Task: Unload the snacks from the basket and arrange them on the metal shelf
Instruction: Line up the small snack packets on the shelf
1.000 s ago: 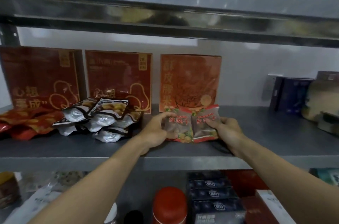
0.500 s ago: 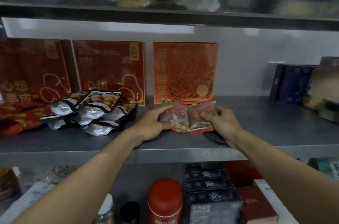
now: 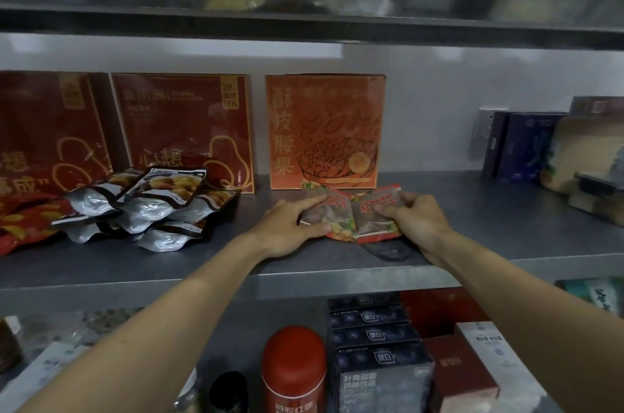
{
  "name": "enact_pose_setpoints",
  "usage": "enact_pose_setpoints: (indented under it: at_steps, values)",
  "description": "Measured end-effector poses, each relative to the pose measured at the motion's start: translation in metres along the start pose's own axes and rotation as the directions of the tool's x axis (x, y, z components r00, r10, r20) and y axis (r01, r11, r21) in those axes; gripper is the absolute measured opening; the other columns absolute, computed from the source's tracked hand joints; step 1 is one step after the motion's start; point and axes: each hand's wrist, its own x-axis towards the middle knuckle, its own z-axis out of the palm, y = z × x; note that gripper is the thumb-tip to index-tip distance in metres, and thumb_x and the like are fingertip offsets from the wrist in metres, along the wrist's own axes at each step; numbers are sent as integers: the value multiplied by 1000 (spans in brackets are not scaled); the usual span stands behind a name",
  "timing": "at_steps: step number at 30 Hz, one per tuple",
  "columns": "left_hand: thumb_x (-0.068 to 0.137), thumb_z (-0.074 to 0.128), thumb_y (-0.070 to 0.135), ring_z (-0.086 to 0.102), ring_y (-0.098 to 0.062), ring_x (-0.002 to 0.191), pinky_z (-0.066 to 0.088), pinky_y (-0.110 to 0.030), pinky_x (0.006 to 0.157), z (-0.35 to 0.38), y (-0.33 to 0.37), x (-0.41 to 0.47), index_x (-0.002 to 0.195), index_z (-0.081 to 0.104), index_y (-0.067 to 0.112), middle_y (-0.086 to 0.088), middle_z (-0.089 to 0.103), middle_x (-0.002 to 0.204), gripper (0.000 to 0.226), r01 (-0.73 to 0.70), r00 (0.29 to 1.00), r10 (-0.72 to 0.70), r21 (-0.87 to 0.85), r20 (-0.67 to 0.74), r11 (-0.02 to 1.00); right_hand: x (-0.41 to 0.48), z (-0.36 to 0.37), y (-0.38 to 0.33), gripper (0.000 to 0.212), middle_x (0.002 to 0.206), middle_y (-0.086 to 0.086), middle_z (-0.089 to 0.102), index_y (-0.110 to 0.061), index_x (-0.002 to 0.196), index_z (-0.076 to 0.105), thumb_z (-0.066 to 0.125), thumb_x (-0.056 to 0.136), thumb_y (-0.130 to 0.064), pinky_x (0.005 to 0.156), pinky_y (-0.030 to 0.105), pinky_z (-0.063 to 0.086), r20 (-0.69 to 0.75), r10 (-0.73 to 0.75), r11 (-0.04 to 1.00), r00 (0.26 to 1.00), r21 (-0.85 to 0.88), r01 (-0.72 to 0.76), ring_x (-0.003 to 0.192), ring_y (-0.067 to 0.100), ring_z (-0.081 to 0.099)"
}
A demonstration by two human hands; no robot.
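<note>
Two small red snack packets lie side by side on the metal shelf, just in front of an orange box. My left hand pinches the left packet between thumb and fingers. My right hand grips the right packet from its right edge. Both packets rest on the shelf surface and touch each other. No basket shows in this view.
A heap of silver-and-black pouches and red bags lies at the left, before two dark red boxes. Dark blue boxes stand at the right. A red can and stacked cartons fill the shelf below.
The camera has tilted down a little and come closer. Both hands stay on the two packets, which have shifted only slightly on the shelf.
</note>
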Motion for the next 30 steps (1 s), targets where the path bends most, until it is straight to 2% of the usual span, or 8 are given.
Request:
enact_pose_setpoints:
  at_steps: [3, 7, 13, 17, 19, 24, 27, 30]
  values:
    - [88, 62, 52, 25, -27, 138, 20, -47, 118, 0, 4, -4, 144, 35, 50, -11, 42, 136, 62, 3, 1000, -2, 53, -24, 999, 0, 0, 0, 14, 91, 4, 76, -17, 97, 72, 76, 84, -16, 82, 36, 58, 12, -3, 1000, 1000, -13, 3, 82, 20, 74]
    - [89, 60, 51, 28, -26, 130, 23, -44, 114, -1, 7, -5, 146, 35, 45, -3, 43, 113, 62, -17, 999, 21, 118, -33, 993, -2, 0, -1, 16, 91, 3, 76, -15, 101, 72, 75, 85, -17, 79, 32, 57, 7, -3, 999, 1000, -32, 4, 82, 19, 73]
    - [89, 59, 53, 24, -21, 130, 19, -32, 110, 0, 6, -9, 145, 37, 43, -2, 40, 124, 62, -29, 998, 37, 128, -60, 991, -4, -1, -3, 7, 93, 3, 75, -19, 92, 71, 74, 86, -21, 86, 38, 58, 14, 16, 997, 1000, -80, -15, 84, 20, 72]
    - [91, 55, 54, 23, -20, 134, 17, -32, 113, -3, 9, -16, 146, 39, 38, -1, 37, 132, 59, -33, 993, 55, 201, -104, 979, -15, -1, -11, 44, 113, 8, 70, -9, 128, 62, 70, 89, -28, 95, 37, 52, -9, -33, 978, 999, -206, 30, 105, 24, 66]
    - [92, 52, 54, 26, -23, 134, 21, -34, 112, -4, 13, -23, 144, 42, 35, -3, 38, 137, 56, -45, 982, 95, 294, -160, 955, -25, -1, -17, 61, 135, 14, 59, -4, 140, 50, 68, 90, -34, 108, 39, 40, -41, -158, 909, 987, -397, 129, 127, 31, 52]
    - [95, 47, 53, 31, -26, 137, 28, -45, 112, -16, 30, -44, 141, 47, 25, -5, 38, 149, 54, 0, 928, 194, 520, -317, 854, -51, 6, -35, 59, 138, 13, 56, -14, 142, 48, 55, 94, -48, 110, 42, 34, 145, -538, 573, 831, -660, 486, 129, 31, 48]
    - [94, 43, 54, 30, -26, 137, 27, -47, 110, -22, 38, -64, 142, 43, 26, -3, 35, 151, 55, 108, 894, 222, 667, -389, 737, -66, 22, -44, 70, 156, 8, 34, -20, 152, 31, 40, 96, -60, 120, 45, 14, 339, -524, 329, 782, -766, 552, 146, 25, 26]
    - [92, 44, 55, 28, -27, 139, 23, -48, 111, -32, 34, -93, 143, 40, 28, -3, 34, 152, 58, 226, 878, 184, 723, -441, 654, -84, 45, -52, 74, 164, 7, 12, -25, 156, 16, 30, 96, -65, 122, 48, -1, 450, -483, 240, 751, -757, 608, 151, 24, 5]
